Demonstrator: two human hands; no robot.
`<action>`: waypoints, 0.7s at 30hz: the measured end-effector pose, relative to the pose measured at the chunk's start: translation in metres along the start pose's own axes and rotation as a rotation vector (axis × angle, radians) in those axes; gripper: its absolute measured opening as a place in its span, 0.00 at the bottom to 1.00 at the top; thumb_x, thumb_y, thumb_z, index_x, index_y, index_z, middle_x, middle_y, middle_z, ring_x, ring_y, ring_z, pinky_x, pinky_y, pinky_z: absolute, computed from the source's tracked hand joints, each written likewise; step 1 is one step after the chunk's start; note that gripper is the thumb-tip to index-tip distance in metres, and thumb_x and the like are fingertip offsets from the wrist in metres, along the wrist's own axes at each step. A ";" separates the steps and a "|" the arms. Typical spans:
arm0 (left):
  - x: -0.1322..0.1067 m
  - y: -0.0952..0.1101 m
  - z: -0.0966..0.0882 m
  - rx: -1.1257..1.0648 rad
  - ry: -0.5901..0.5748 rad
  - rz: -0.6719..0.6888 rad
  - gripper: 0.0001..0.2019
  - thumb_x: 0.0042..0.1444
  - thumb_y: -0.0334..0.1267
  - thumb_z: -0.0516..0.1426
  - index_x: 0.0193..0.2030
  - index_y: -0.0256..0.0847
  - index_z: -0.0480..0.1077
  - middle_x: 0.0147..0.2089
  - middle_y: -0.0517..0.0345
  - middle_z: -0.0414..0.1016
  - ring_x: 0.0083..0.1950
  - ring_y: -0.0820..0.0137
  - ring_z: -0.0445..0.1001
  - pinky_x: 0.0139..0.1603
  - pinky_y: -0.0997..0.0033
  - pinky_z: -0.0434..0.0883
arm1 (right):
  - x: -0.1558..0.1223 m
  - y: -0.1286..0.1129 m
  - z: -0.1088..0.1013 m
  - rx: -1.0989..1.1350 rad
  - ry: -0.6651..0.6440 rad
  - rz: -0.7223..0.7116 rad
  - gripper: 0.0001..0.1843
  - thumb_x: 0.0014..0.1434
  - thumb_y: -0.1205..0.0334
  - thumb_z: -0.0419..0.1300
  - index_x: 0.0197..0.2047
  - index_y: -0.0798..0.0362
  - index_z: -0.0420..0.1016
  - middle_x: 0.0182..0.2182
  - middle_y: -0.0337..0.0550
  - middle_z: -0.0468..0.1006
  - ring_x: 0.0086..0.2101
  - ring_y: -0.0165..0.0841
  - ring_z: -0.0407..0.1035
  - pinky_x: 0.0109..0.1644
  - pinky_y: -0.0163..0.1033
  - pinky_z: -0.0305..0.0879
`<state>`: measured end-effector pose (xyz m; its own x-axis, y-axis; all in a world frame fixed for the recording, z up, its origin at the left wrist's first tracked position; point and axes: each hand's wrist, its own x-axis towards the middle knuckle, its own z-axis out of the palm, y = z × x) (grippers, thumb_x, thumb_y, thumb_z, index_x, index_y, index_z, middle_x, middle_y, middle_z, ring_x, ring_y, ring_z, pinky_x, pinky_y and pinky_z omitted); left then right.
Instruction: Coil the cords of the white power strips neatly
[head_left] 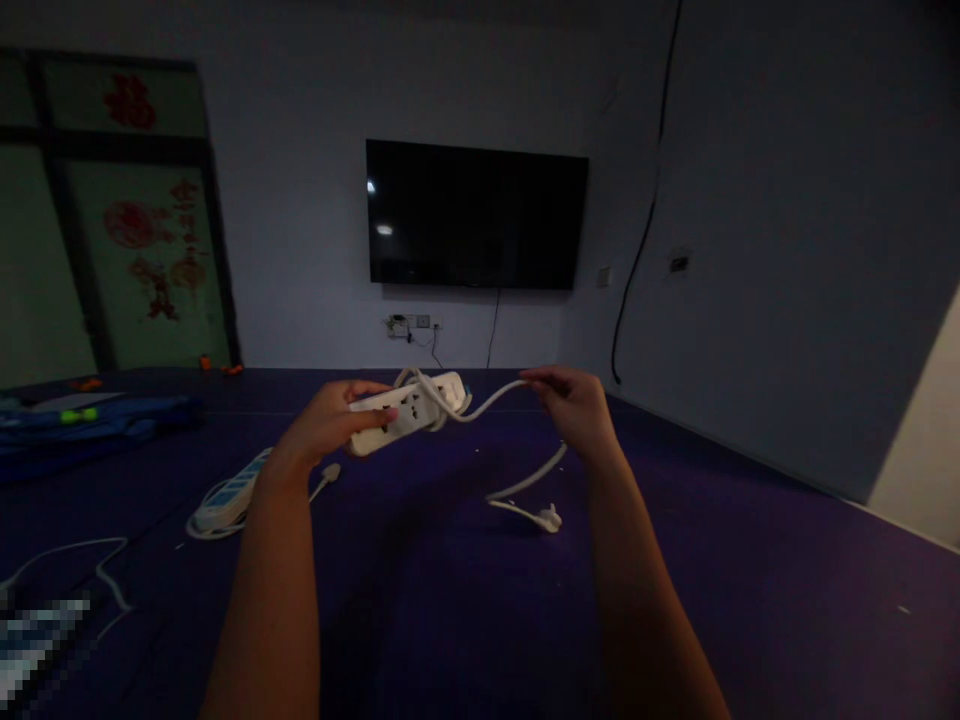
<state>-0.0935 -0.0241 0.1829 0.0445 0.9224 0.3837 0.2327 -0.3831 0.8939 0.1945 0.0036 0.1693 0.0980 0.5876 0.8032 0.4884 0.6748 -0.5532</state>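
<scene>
My left hand (330,425) grips one end of a white power strip (405,410), with the thumb across its socket face. Part of the white cord (491,403) is wound around the strip's far end. From there the cord runs to my right hand (574,405), whose thumb and fingers pinch it. Below that hand the cord hangs down toward the floor, ending in a white plug (550,518). Beside my left forearm lies a second power strip (232,490) with blue sockets, its cord coiled around it and its plug (331,473) on the floor.
Purple matting (450,620) covers the floor. Bottom left are a pale cable (112,575) and a pixelated object (37,645). Blue fabric (112,425) lies at left. A television (476,215) hangs on the far wall, and a black cable (637,255) dangles at right.
</scene>
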 end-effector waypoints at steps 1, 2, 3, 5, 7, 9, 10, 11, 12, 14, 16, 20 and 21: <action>-0.001 0.000 -0.002 0.000 -0.055 -0.004 0.18 0.34 0.33 0.65 0.37 0.37 0.76 0.29 0.51 0.77 0.21 0.71 0.72 0.17 0.76 0.66 | 0.001 0.003 0.000 -0.026 0.087 -0.005 0.14 0.50 0.64 0.54 0.35 0.57 0.79 0.28 0.45 0.79 0.25 0.30 0.68 0.29 0.35 0.63; -0.003 0.000 -0.003 -0.002 -0.110 -0.008 0.17 0.34 0.32 0.65 0.36 0.37 0.76 0.29 0.50 0.78 0.22 0.70 0.72 0.17 0.76 0.66 | 0.002 0.006 0.001 -0.057 0.162 -0.008 0.14 0.50 0.64 0.53 0.35 0.57 0.79 0.28 0.46 0.79 0.27 0.31 0.69 0.32 0.37 0.64; -0.004 0.000 -0.004 -0.004 -0.166 -0.015 0.16 0.34 0.31 0.64 0.36 0.37 0.77 0.30 0.49 0.78 0.23 0.70 0.73 0.18 0.76 0.66 | 0.002 0.009 0.001 -0.091 0.225 -0.010 0.14 0.50 0.64 0.53 0.35 0.56 0.79 0.29 0.46 0.79 0.29 0.33 0.71 0.34 0.38 0.65; -0.008 0.002 -0.005 -0.002 -0.285 -0.033 0.17 0.35 0.31 0.64 0.37 0.37 0.77 0.32 0.48 0.79 0.25 0.68 0.75 0.20 0.77 0.67 | 0.002 0.013 0.001 -0.142 0.304 -0.010 0.14 0.50 0.65 0.53 0.34 0.56 0.79 0.30 0.46 0.79 0.32 0.35 0.72 0.37 0.39 0.66; -0.012 0.005 -0.006 -0.002 -0.383 -0.047 0.17 0.35 0.33 0.63 0.38 0.38 0.77 0.34 0.48 0.79 0.27 0.68 0.75 0.22 0.76 0.68 | 0.002 0.019 -0.001 -0.180 0.325 0.006 0.14 0.50 0.65 0.53 0.33 0.57 0.79 0.30 0.47 0.80 0.33 0.35 0.73 0.39 0.39 0.66; -0.017 0.009 -0.008 -0.023 -0.436 -0.052 0.18 0.36 0.34 0.63 0.39 0.40 0.77 0.35 0.47 0.79 0.29 0.66 0.76 0.23 0.75 0.69 | 0.002 0.027 -0.002 -0.221 0.308 0.043 0.13 0.49 0.66 0.53 0.32 0.56 0.79 0.30 0.47 0.80 0.32 0.36 0.73 0.38 0.38 0.66; -0.020 0.010 -0.009 -0.046 -0.448 -0.048 0.19 0.35 0.35 0.63 0.40 0.40 0.77 0.36 0.47 0.79 0.29 0.66 0.76 0.24 0.74 0.69 | 0.002 0.032 -0.002 -0.243 0.291 0.069 0.13 0.48 0.66 0.54 0.32 0.56 0.79 0.29 0.47 0.80 0.31 0.36 0.73 0.37 0.38 0.66; -0.022 0.011 -0.010 -0.076 -0.452 -0.040 0.20 0.35 0.35 0.63 0.40 0.40 0.77 0.36 0.46 0.79 0.29 0.65 0.76 0.24 0.73 0.70 | 0.001 0.038 -0.002 -0.261 0.271 0.097 0.13 0.48 0.66 0.54 0.32 0.56 0.79 0.29 0.47 0.80 0.30 0.36 0.73 0.36 0.38 0.66; -0.024 0.011 -0.012 -0.113 -0.449 -0.027 0.21 0.34 0.35 0.63 0.40 0.39 0.76 0.35 0.46 0.79 0.29 0.64 0.76 0.24 0.72 0.70 | 0.001 0.045 -0.002 -0.270 0.246 0.127 0.13 0.48 0.65 0.55 0.33 0.56 0.79 0.28 0.47 0.80 0.29 0.36 0.73 0.35 0.38 0.66; -0.028 0.011 -0.015 -0.209 -0.396 0.014 0.22 0.34 0.35 0.63 0.41 0.38 0.76 0.33 0.47 0.79 0.27 0.62 0.76 0.22 0.71 0.70 | 0.001 0.060 0.000 -0.261 0.172 0.192 0.13 0.47 0.65 0.56 0.34 0.57 0.79 0.28 0.48 0.80 0.27 0.35 0.72 0.32 0.37 0.66; -0.029 0.011 -0.017 -0.313 -0.293 0.054 0.23 0.34 0.35 0.62 0.42 0.37 0.75 0.30 0.50 0.79 0.23 0.63 0.74 0.18 0.71 0.68 | 0.000 0.074 0.003 -0.236 0.043 0.291 0.13 0.47 0.67 0.57 0.35 0.59 0.79 0.28 0.48 0.80 0.26 0.33 0.72 0.30 0.35 0.66; -0.026 0.015 -0.018 -0.427 -0.078 0.082 0.23 0.31 0.36 0.63 0.40 0.35 0.75 0.24 0.56 0.77 0.14 0.66 0.69 0.09 0.72 0.64 | -0.004 0.096 0.012 -0.201 -0.232 0.463 0.13 0.46 0.70 0.58 0.36 0.59 0.79 0.25 0.46 0.80 0.22 0.29 0.70 0.26 0.31 0.64; -0.025 0.017 -0.018 -0.435 -0.017 0.084 0.23 0.31 0.36 0.63 0.39 0.34 0.74 0.23 0.56 0.76 0.13 0.67 0.68 0.08 0.73 0.64 | -0.007 0.099 0.015 -0.200 -0.281 0.485 0.13 0.45 0.71 0.58 0.36 0.59 0.79 0.22 0.45 0.79 0.21 0.28 0.69 0.24 0.30 0.62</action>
<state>-0.1081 -0.0540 0.1926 0.0627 0.8866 0.4584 -0.2031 -0.4383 0.8756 0.2294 0.0727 0.1060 0.1309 0.9220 0.3644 0.6017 0.2182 -0.7683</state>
